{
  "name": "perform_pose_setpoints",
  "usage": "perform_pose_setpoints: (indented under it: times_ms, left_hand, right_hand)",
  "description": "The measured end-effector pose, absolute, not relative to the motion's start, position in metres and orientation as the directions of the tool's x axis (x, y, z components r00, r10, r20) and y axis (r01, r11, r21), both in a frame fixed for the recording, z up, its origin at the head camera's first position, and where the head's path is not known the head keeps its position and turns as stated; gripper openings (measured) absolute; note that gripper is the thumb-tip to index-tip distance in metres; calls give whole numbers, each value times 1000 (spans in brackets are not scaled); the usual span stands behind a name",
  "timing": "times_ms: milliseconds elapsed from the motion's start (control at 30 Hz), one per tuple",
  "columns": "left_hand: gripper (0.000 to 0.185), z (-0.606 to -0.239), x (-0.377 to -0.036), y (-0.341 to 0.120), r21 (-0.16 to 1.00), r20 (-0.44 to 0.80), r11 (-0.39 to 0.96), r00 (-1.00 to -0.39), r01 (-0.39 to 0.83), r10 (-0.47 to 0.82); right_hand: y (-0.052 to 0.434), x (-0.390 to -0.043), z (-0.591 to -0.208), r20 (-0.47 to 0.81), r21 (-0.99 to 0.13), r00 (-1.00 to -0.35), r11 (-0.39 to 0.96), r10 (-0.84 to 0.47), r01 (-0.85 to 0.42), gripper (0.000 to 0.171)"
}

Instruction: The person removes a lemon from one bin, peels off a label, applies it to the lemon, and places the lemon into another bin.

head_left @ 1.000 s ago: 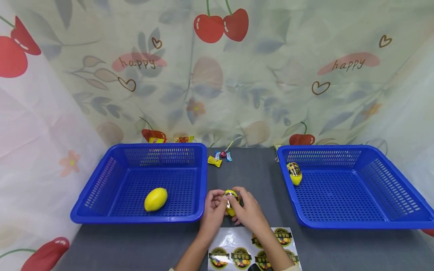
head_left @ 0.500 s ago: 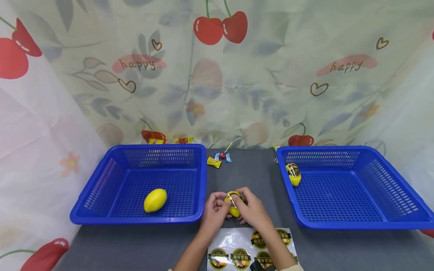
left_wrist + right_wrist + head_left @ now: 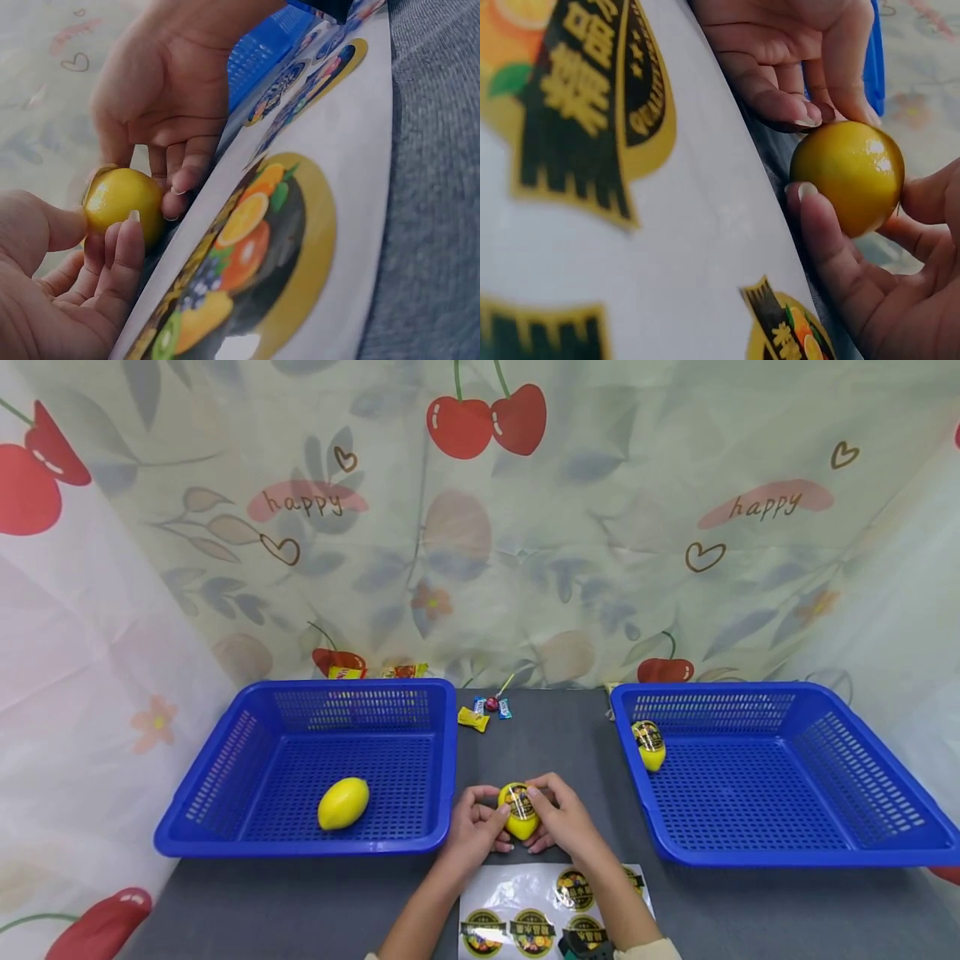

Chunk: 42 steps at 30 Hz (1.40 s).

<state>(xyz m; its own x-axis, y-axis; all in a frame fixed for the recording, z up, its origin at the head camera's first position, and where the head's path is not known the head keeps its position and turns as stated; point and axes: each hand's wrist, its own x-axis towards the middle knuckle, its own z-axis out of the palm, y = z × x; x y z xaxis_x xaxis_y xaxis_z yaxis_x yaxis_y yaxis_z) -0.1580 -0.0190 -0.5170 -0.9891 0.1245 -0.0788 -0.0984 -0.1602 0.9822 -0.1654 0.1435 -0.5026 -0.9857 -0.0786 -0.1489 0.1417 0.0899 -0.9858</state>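
Both hands, left hand [image 3: 471, 828] and right hand [image 3: 564, 827], curled around a stickered yellow lemon [image 3: 519, 811] (label facing up), just beyond the sticker sheet [image 3: 517, 902] on the table [image 3: 300, 902].

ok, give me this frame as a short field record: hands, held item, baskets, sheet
left hand: left hand grips the held lemon from its left side
right hand: right hand grips the same lemon from the right
held item: held lemon, yellow, sticker on its top face
left basket: left basket, blue, holds one plain lemon
right basket: right basket, blue, holds one stickered lemon
sheet: sticker sheet on the grey table, just below the hands
far edge: candies between the baskets
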Motion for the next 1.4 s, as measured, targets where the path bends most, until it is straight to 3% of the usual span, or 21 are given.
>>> perform_pose_setpoints:
  times_ms: [367,767,1100,1233,1400]
  left_hand:
    - [35,-517,-158,-19,983,-89,-148,-987,-108,131]
    - [37,-516,-160,-23,976,-92,-180,-984,-120,156]
    - [47,-521,-162,-28,978,-65,-182,-976,-104,209]
    - [46,-522,-164,-27,980,-85,-159,-977,-117,195]
    - [42,-522,-163,-25,981,-90,-154,-979,-119,183]
  right_hand:
    - [152,-170,-507,-211,-977,-961,47,-176,206,38]
    - [157,-172,-513,-233,-972,-959,2,-162,235,38]
    - [162,-173,-509,-247,-968,-941,13,-230,251,39]
    - [166,-172,-500,-223,-974,-938,91,-264,206,40]
    - [167,-168,-486,-136,-917,-964,396,-228,35,52]
